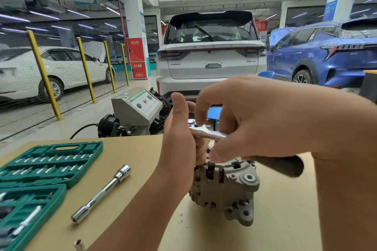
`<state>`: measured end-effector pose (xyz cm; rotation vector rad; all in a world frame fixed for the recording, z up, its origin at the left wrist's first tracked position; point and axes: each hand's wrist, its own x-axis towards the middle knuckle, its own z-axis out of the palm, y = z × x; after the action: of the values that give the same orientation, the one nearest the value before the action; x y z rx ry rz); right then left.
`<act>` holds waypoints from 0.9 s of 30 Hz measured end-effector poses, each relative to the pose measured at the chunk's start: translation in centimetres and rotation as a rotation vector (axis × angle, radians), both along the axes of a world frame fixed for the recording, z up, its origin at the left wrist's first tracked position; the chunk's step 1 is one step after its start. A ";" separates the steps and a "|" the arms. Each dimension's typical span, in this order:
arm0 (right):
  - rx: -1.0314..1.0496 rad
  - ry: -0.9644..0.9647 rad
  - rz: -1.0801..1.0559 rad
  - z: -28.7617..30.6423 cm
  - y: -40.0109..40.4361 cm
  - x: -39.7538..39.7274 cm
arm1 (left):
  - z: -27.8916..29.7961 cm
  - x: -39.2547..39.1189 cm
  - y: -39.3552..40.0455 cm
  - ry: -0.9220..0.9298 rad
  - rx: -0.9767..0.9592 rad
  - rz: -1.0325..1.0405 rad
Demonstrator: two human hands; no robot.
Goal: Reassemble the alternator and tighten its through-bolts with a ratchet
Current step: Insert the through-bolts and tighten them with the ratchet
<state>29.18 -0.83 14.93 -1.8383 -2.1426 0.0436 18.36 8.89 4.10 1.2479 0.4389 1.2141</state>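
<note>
Both hands work over the alternator (224, 187) on the table (285, 220): right hand (255, 116) grip closed around the ratchet (206, 131), left hand (179, 134) steadying its head. Tightening underway; next, swing the handle.

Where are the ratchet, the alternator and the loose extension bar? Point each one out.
ratchet (201, 128): head view, on its chrome head above the alternator.
alternator (224, 189): head view, on the grey housing's side.
extension bar (101, 193): head view, on the middle of its shaft, lying on the table.
</note>
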 end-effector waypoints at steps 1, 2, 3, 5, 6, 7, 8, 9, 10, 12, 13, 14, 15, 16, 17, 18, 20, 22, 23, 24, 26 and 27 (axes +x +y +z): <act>-0.007 0.030 0.008 0.1 -0.1 0.0 | 0.0 -0.1 0.0 -0.010 -0.007 -0.010; 0.001 0.052 -0.011 0.1 0.0 0.2 | 0.0 -0.1 0.0 -0.019 -0.013 -0.041; 0.023 0.045 -0.045 0.0 0.4 0.3 | 0.0 -0.2 0.1 -0.021 -0.017 -0.077; 0.073 -0.028 -0.116 -0.3 0.9 0.1 | 0.2 -0.3 0.1 -0.005 -0.015 -0.108; 0.089 -0.060 -0.130 -0.4 0.9 -0.1 | 0.2 -0.3 0.0 0.003 -0.007 -0.103; 0.088 -0.079 -0.113 -0.4 0.7 -0.4 | 0.2 -0.2 0.0 0.005 -0.004 -0.085; 0.068 -0.084 -0.078 -0.4 0.4 -0.5 | 0.2 -0.1 -0.1 0.001 -0.014 -0.056; 0.038 -0.075 -0.038 -0.2 0.1 -0.7 | 0.2 0.0 0.0 -0.007 -0.030 -0.025; 0.018 -0.042 -0.011 0.0 -0.3 -0.6 | 0.1 0.0 0.0 -0.013 -0.039 -0.011; 0.027 0.032 -0.035 0.1 -0.4 -0.1 | 0.1 -0.1 0.1 -0.016 -0.033 -0.047; 0.055 0.034 -0.076 0.0 -0.1 0.3 | 0.2 -0.2 0.1 -0.015 -0.030 -0.078; 0.086 0.009 -0.117 -0.1 0.3 0.5 | 0.2 -0.3 0.1 -0.008 -0.030 -0.105; 0.094 -0.014 -0.147 -0.2 0.5 0.7 | 0.3 -0.4 0.2 0.004 -0.030 -0.121; 0.089 -0.033 -0.153 -0.3 0.6 0.7 | 0.3 -0.3 0.2 0.019 -0.028 -0.122; 0.083 -0.044 -0.132 -0.3 0.5 0.5 | 0.2 -0.2 0.1 0.029 -0.025 -0.108; 0.058 -0.036 -0.091 -0.2 0.2 0.4 | 0.2 -0.2 0.1 0.031 -0.021 -0.084; -0.001 -0.026 0.012 0.1 -0.5 0.0 | 0.0 0.0 0.2 0.017 -0.015 -0.019; 0.007 0.019 0.045 0.2 -0.7 0.0 | 0.0 0.0 0.2 -0.001 -0.016 0.000; 0.025 0.038 0.015 0.2 -0.4 0.3 | 0.0 -0.1 0.1 -0.004 -0.020 -0.023; 0.057 0.035 -0.036 0.0 0.1 0.6 | 0.1 -0.1 0.1 -0.002 -0.025 -0.054; 0.101 -0.012 -0.127 -0.1 0.6 0.7 | 0.2 -0.3 0.2 0.015 -0.024 -0.099; 0.107 -0.038 -0.136 -0.1 0.6 0.6 | 0.3 -0.2 0.1 0.026 -0.017 -0.097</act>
<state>29.75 -0.27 14.80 -1.9311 -1.9975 -0.1346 18.15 9.03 4.37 1.2579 0.4024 1.1113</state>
